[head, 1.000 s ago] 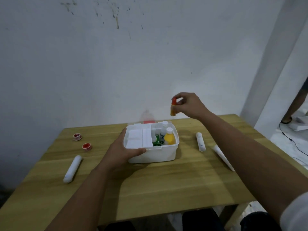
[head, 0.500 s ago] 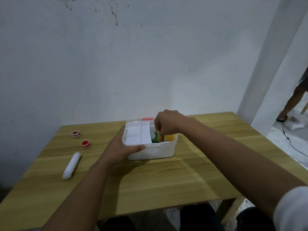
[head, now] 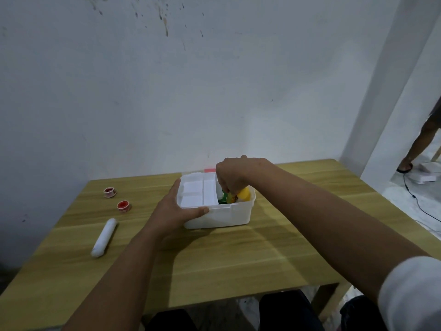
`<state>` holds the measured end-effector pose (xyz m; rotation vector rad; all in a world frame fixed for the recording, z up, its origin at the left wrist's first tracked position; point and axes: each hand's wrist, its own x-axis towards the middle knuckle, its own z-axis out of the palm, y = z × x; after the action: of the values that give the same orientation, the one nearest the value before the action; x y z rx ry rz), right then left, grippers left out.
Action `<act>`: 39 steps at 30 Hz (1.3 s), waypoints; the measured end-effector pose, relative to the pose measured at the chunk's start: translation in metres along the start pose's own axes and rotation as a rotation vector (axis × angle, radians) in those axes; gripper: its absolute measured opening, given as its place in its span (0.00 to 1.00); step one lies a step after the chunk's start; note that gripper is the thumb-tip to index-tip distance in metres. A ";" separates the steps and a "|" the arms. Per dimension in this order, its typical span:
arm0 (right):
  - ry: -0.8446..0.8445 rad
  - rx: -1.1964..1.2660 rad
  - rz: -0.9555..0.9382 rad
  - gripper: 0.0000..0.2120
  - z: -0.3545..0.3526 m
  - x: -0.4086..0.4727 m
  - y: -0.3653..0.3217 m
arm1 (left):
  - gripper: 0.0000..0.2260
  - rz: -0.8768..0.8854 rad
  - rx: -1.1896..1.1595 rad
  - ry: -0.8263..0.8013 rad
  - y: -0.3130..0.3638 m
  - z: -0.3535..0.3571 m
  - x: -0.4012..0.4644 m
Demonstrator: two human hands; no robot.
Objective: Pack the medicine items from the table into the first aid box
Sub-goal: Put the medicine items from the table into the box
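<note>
The white first aid box point(head: 222, 217) stands open at the middle of the wooden table point(head: 238, 259). My left hand point(head: 176, 212) grips its front left corner. My right hand point(head: 232, 175) reaches down into the right compartment, fingers pinched on a small orange bottle point(head: 231, 198) that is mostly hidden. Beside it in the box stand a yellow bottle point(head: 244, 194) and a green pack point(head: 223, 199). A white divided tray point(head: 198, 192) fills the box's left half. On the table's left lie a white roll point(head: 104, 237) and two red tape rolls point(head: 110, 192) point(head: 123, 206).
A white wall rises right behind the table. My right forearm hides the table to the right of the box. Another person's leg point(head: 420, 144) and a black cable point(head: 415, 199) are on the floor at the far right.
My right hand has carried the small orange bottle from above the table down into the box's right compartment. My left hand has kept its hold on the box.
</note>
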<state>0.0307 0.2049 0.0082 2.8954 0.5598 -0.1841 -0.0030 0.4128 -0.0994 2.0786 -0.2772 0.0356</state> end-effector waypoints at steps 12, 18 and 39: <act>-0.129 0.037 0.005 0.09 0.005 0.003 -0.001 | 0.50 0.009 0.011 0.001 -0.005 -0.003 0.001; -0.005 -0.063 -0.049 0.05 0.025 0.006 0.000 | 0.51 0.016 0.008 -0.004 -0.004 -0.002 0.001; -0.404 0.443 0.770 0.33 0.075 -0.114 0.164 | 0.42 0.072 -0.048 -0.025 0.001 -0.003 -0.003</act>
<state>-0.0188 -0.0004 -0.0209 3.0812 -0.7405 -0.8187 -0.0057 0.4153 -0.0969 2.0217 -0.3640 0.0462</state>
